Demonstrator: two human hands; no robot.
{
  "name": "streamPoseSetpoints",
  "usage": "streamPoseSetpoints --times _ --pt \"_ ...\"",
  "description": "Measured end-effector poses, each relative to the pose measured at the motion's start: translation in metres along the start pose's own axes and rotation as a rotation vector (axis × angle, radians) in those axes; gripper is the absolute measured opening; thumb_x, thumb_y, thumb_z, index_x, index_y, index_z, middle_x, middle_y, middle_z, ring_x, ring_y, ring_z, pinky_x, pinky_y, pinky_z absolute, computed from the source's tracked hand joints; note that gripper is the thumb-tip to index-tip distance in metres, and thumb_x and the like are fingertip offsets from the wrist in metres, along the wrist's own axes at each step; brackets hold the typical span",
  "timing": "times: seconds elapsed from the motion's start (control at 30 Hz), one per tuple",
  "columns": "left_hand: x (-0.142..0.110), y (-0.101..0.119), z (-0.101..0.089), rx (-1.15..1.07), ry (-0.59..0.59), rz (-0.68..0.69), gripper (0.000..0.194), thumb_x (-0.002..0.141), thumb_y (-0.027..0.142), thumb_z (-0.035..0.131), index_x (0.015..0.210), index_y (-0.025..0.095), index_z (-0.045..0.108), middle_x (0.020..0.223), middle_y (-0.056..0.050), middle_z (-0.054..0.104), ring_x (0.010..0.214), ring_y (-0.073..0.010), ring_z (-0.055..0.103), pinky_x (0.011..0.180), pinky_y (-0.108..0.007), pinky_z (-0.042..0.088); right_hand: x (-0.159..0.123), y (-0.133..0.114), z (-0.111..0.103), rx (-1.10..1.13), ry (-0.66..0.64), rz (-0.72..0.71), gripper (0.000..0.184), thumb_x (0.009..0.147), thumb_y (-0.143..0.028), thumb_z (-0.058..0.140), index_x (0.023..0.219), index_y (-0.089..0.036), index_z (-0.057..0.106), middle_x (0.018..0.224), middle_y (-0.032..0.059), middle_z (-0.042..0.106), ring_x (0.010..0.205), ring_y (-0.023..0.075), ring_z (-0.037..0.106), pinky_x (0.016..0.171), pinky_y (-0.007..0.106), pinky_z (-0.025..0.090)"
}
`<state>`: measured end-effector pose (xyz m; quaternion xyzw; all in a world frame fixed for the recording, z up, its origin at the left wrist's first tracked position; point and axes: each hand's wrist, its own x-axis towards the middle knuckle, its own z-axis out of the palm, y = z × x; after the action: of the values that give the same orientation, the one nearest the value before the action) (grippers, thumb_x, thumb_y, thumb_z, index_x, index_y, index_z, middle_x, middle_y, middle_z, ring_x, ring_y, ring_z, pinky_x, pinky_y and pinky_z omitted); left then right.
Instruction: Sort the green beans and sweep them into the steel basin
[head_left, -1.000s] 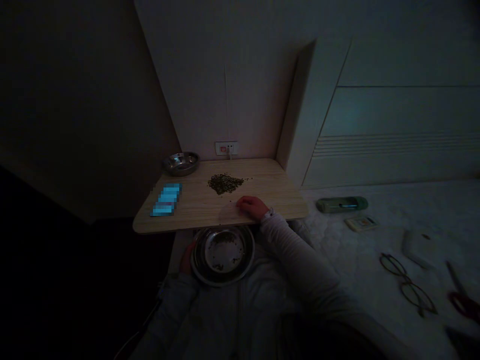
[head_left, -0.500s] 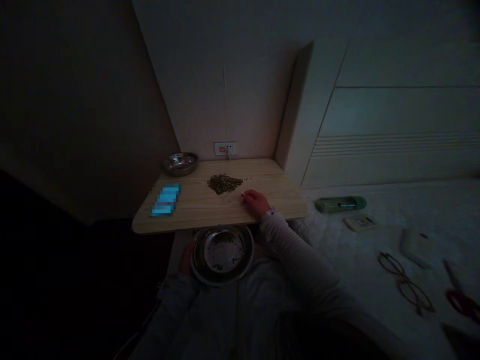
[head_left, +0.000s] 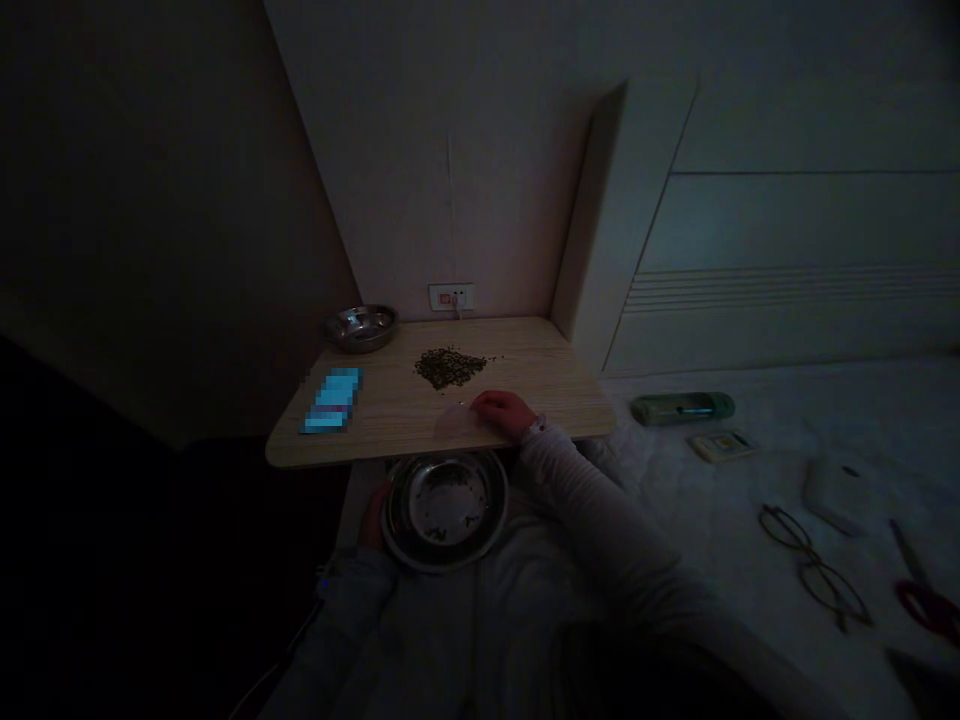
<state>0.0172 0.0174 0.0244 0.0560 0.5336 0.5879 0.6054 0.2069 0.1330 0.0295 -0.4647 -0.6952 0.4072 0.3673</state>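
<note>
My left hand (head_left: 373,517) grips the left side of a shiny metal bowl (head_left: 491,530), which sits low at the table's front edge with a few dark bits inside. My right hand (head_left: 508,414) is above the front of the wooden table (head_left: 382,435), its fingers pinched on what looks like a thin, see-through piece of plastic (head_left: 452,421); its exact kind is unclear in the dim light. Just behind that hand lies a loose heap of small dark green-brown grains (head_left: 448,368), with a few strays at its right.
A second metal bowl (head_left: 361,330) stands at the table's back left, with a lit phone (head_left: 331,401) before it. A wall socket (head_left: 451,297) holds a plug. On the white bedding at right lie a green bottle (head_left: 681,408), eyeglasses (head_left: 814,565) and red-handled scissors (head_left: 926,605).
My right hand has moved slightly left and toward me, away from the heap, and the thin clear piece now shows left of its fingers. My left hand and the bowl keep their place.
</note>
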Motion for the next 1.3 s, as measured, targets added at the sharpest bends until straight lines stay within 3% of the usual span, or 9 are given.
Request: streamPoseSetpoints --times 0.17,0.27,0.43,0.57,0.73,1.3 --pt "0.006 -0.003 -0.005 0.031 -0.007 0.044 0.028 0.072 0.017 0.045 0.051 0.017 0.064 0.054 -0.004 0.066 0.064 -0.0176 0.062 0.07 -0.027 0.047 0.006 0.003 -0.003 -0.067 0.381 0.085 0.021 0.074 -0.028 0.041 0.081 -0.017 0.057 0.065 -0.0003 0.059 0.066 0.0115 0.053 0.066 0.023 0.039" --pt "0.004 -0.002 -0.004 0.031 -0.019 0.019 0.029 0.072 0.02 0.045 0.051 0.017 0.064 0.056 -0.005 0.066 0.062 -0.0183 0.062 0.068 -0.028 0.048 0.008 0.004 -0.004 -0.173 0.478 0.131 0.022 0.076 -0.028 0.039 0.086 -0.018 0.056 0.068 0.0 0.06 0.066 0.0118 0.053 0.065 0.024 0.039" --pt "0.006 -0.002 -0.005 0.051 -0.052 0.055 0.029 0.071 0.018 0.046 0.048 0.016 0.063 0.052 -0.004 0.065 0.056 -0.0159 0.061 0.065 -0.026 0.048 0.007 0.004 -0.002 -0.249 0.446 0.118 0.021 0.078 -0.026 0.04 0.087 -0.018 0.056 0.071 0.0019 0.061 0.068 0.0129 0.053 0.064 0.024 0.038" --pt "0.007 -0.002 -0.006 0.091 -0.078 0.103 0.021 0.068 0.019 0.051 0.053 0.015 0.065 0.058 -0.005 0.067 0.064 -0.0176 0.062 0.071 -0.026 0.046 0.007 0.002 -0.001 -0.318 0.415 0.123 0.02 0.078 -0.025 0.04 0.087 -0.018 0.057 0.073 0.0027 0.061 0.069 0.0139 0.053 0.065 0.025 0.038" --pt "-0.003 0.001 -0.001 0.071 -0.017 0.035 0.026 0.07 0.02 0.048 0.051 0.016 0.065 0.055 -0.005 0.066 0.073 -0.0209 0.063 0.077 -0.029 0.045 0.006 0.002 -0.001 -0.36 0.372 0.138 0.021 0.078 -0.027 0.04 0.087 -0.018 0.058 0.072 0.0034 0.061 0.069 0.0151 0.053 0.064 0.026 0.038" --pt "0.0 0.0 -0.001 -0.002 -0.025 0.023 0.031 0.073 0.016 0.043 0.05 0.015 0.065 0.055 -0.005 0.066 0.062 -0.0172 0.063 0.072 -0.027 0.047 0.006 0.006 -0.001 -0.217 0.281 0.096 0.018 0.075 -0.027 0.043 0.08 -0.018 0.058 0.067 0.0005 0.061 0.066 0.0126 0.054 0.065 0.025 0.04"
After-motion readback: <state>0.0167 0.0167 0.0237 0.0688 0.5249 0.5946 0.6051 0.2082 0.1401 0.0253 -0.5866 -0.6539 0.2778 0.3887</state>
